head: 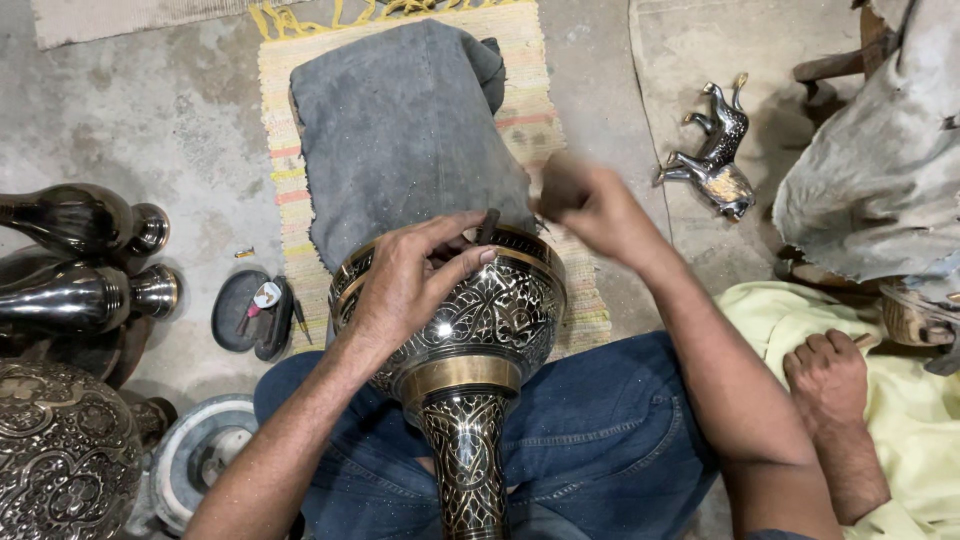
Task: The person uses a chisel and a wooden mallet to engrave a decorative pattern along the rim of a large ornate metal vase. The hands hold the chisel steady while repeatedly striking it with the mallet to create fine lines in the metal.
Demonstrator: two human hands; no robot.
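Brass vase (470,340) lay across the lap, long axis 6 to 12 o'clock, mouth at 12. Left hand (410,280) pinched a small chisel (489,226) on its shoulder; right hand (585,205), blurred, closed on something unclear at 2 o'clock.

Only one view is given, taken from a camera worn on the head. The scene is seen from above, looking almost straight down at the lap and the floor in front. The left hand (405,285), right hand (590,205) and engraved vase (470,340) are seen from close up.
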